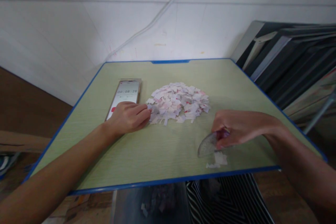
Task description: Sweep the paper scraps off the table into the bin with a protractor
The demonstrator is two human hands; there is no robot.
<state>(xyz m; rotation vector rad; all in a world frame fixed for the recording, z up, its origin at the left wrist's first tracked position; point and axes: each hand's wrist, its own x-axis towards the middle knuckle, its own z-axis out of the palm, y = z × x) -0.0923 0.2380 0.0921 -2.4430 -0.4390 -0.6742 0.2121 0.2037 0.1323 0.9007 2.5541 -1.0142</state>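
A heap of small torn paper scraps (178,101), white with pink and red marks, lies mid-table. My left hand (132,116) rests at the heap's left edge with its fingers curled; what they pinch, if anything, I cannot make out. In my right hand (233,127) is a clear plastic protractor (208,144), gripped by its edge and tilted over the table near the front. Just below it, a few loose paper scraps (219,159) lie close to the table's front edge. Part of the protractor is hidden by my fingers.
A phone (126,92) showing a running timer lies left of the heap, partly behind my left hand. The green table (157,150) has a blue rim. Below its front edge stands a clear bin (157,203) with paper scraps inside. Dark flat panels (296,56) lean at the right.
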